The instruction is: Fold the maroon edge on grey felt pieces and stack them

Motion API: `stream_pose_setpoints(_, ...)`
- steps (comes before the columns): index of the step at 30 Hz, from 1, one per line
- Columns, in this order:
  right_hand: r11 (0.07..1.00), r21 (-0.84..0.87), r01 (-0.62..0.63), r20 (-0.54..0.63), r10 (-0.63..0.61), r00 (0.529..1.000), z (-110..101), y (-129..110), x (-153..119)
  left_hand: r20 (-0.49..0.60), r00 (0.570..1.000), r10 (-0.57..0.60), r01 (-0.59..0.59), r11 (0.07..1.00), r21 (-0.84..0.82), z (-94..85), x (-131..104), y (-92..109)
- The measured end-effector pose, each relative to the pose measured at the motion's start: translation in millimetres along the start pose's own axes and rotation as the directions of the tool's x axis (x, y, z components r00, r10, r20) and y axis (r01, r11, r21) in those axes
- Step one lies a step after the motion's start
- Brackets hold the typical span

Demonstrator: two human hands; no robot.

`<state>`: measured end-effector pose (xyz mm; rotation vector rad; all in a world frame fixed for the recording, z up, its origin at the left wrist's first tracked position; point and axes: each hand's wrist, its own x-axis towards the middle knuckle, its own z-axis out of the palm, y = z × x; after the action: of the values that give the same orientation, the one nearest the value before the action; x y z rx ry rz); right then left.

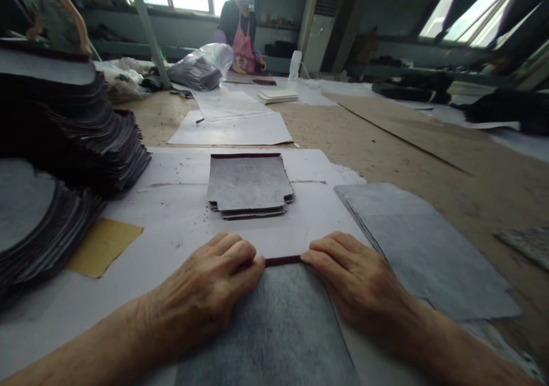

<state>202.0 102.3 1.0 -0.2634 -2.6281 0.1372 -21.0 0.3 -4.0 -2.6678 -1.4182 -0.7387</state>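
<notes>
A grey fabric-like panel (pixel 283 329) lies in front of me, with a narrow dark maroon strip folded over along its far edge. My left hand (pixel 221 277) pinches that folded edge at its left end, thumb against curled fingers. At the right end my right hand (pixel 351 271) grips the same edge with its fingers closed. Just beyond my hands sits a small stack of notched grey panels (pixel 249 183), the top one with a maroon far edge. To the right of my right hand lies a pile of larger grey panels (pixel 424 249).
Tall stacks of dark-edged pieces (pixel 64 123) rise at the left, beside a yellow scrap (pixel 105 246). White sheets (pixel 234 126) cover part of the brown table (pixel 360 146). Farther back are a plastic bag (pixel 201 68) and a co-worker in a pink apron (pixel 243 48); another person stands at left.
</notes>
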Motion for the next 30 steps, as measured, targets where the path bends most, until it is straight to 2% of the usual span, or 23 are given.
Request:
stream_pose_setpoints(3, 0.996, 0.039, -0.075, -0.038, 0.076, 0.996, 1, 0, -2, -0.016, 1.0, 0.002, -0.002, 1.0, -0.024, 0.2, 1, 0)
stream_pose_setpoints(6, 0.994, 0.041, -0.097, -0.046, 0.099, 0.994, 2, 0, -3, -0.016, 1.0, 0.004, -0.004, 1.0, -0.025, -0.2, 0, 1)
stream_pose_setpoints(12, 0.996, 0.073, -0.059, 0.055, 0.055, 0.997, -7, 1, -10, -0.018, 1.0, 0.007, -0.007, 1.0, -0.004, 0.9, -2, 0)
stream_pose_setpoints(13, 0.992, 0.085, -0.096, 0.071, 0.09, 0.993, -9, 2, -13, -0.025, 1.0, 0.013, -0.013, 1.0, 0.003, 1.4, -2, 0)
stream_pose_setpoints(15, 0.963, 0.109, -0.248, 0.077, 0.24, 0.968, -15, 6, -17, -0.03, 0.999, 0.023, -0.023, 1.0, 0.01, 2.3, -2, -1)
stream_pose_setpoints(17, 0.902, 0.13, -0.412, 0.012, 0.414, 0.91, -19, 8, -17, -0.021, 0.999, 0.024, -0.024, 1.0, 0.011, 2.8, -1, -1)
stream_pose_setpoints(19, 0.874, 0.134, -0.466, -0.081, 0.479, 0.874, -18, 5, -10, -0.011, 1.0, 0.019, -0.018, 1.0, 0.017, 2.6, -1, -1)
stream_pose_setpoints(21, 0.913, 0.1, -0.395, -0.136, 0.406, 0.904, -11, -7, 2, -0.002, 1.0, 0.011, -0.011, 0.999, 0.03, 2.0, 0, 0)
stream_pose_setpoints(24, 0.978, 0.024, -0.209, -0.108, 0.21, 0.972, 9, -34, 21, 0.008, 1.0, 0.0, 0.0, 1.0, 0.032, 1.3, 1, 2)
stream_pose_setpoints(27, 0.99, -0.073, -0.122, -0.084, 0.116, 0.99, 26, -52, 29, 0.006, 1.0, -0.008, 0.008, 1.0, 0.018, 0.8, 0, 1)
stream_pose_setpoints(30, 0.988, -0.12, -0.094, -0.063, 0.087, 0.994, 32, -55, 26, -0.017, 1.0, -0.002, 0.002, 1.0, -0.013, -2.8, -4, -2)
